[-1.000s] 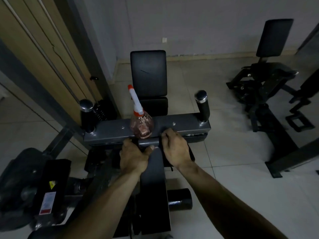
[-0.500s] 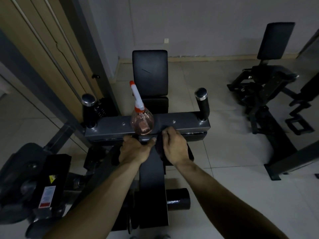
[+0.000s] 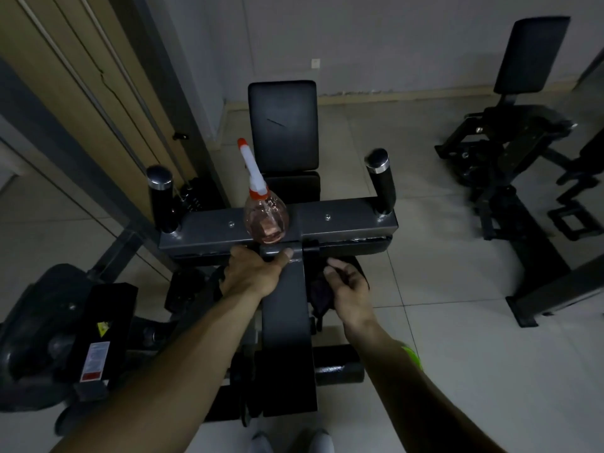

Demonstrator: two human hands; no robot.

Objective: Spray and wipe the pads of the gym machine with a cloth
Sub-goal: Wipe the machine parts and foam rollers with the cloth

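1. One spray bottle (image 3: 266,220) stands upright near the middle of the grey crossbar (image 3: 343,220). It is clear, holds pinkish liquid and has a white nozzle with an orange tip.
2. Two black handles rise from the crossbar's ends: a left handle (image 3: 160,197) and a right handle (image 3: 380,181).
3. One black back pad (image 3: 283,125) stands beyond the crossbar. One roller pad (image 3: 338,367) lies low, just right of the centre beam (image 3: 284,328).
4. The left hand (image 3: 253,273) rests its thumb on top of the centre beam, just below the bottle. Its fingers bend down the left side out of sight, so I cannot tell whether they clasp anything.
5. The right hand (image 3: 351,289) has its fingers curled round one dark cloth (image 3: 318,295) — bunched, just right of the centre beam and below the crossbar.
6. One second machine (image 3: 510,142) stands well apart on the right.
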